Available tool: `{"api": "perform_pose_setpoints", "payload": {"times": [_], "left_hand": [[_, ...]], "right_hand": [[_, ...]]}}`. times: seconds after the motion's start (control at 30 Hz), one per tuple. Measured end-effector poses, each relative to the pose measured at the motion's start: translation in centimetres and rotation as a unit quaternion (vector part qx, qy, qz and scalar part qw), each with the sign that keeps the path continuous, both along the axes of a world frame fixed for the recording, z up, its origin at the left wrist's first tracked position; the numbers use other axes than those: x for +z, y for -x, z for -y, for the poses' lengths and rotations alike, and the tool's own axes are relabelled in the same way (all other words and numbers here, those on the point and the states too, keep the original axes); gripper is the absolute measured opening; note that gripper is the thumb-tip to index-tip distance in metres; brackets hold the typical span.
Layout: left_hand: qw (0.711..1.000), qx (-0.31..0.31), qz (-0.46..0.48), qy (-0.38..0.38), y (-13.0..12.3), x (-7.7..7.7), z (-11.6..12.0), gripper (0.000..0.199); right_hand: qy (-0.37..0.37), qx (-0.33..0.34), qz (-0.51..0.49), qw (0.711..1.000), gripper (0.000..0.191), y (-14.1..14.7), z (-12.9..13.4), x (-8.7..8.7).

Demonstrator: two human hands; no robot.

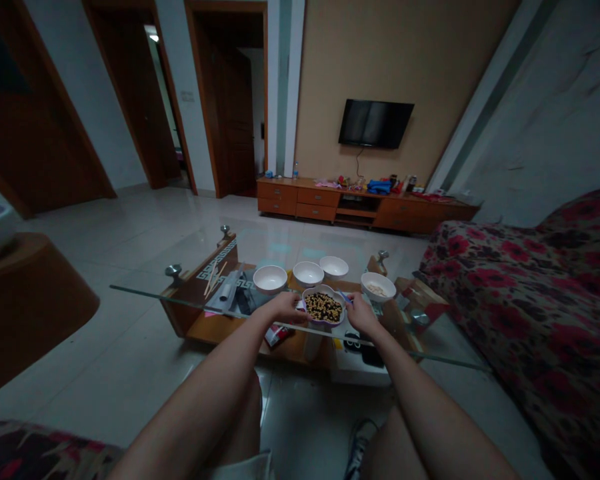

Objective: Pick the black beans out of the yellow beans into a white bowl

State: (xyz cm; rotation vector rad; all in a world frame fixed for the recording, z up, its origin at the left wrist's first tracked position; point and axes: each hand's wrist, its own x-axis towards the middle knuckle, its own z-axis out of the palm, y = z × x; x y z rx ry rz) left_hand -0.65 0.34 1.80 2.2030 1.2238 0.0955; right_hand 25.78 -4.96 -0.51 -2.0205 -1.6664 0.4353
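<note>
One glass-top coffee table (140, 291) carries four white bowls (309, 273) and, just in front of them, a purple-rimmed dish (323, 308) of dark and yellow beans. Left hand (283, 308) is touching the dish's rim, right hand (361, 315) just beside it near a blue utensil (345, 297); grip on either cannot be told.

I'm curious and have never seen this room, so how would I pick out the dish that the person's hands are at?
Find the low glass-topped coffee table beside the red floral sofa. Near its middle, between the person's left hand and right hand, is a shallow purple-rimmed dish. Unlike the four white bowls behind it, it is heaped with dark and tan beans.
</note>
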Motion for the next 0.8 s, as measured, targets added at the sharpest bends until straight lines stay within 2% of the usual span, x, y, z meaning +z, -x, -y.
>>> {"api": "perform_pose_setpoints", "payload": {"times": [0.4, 0.8], "left_hand": [[0.999, 0.038, -0.008, -0.028, 1.1, -1.2, -0.1, 0.054], [0.998, 0.061, 0.007, 0.008, 2.2, -1.0, 0.6, 0.055]], "right_hand": [[-0.034, -0.029, -0.06, 0.997, 0.016, 2.0, -0.9, -0.7], [-0.073, -0.012, -0.113, 0.991, 0.016, 4.9, -3.4, -1.8]]}}
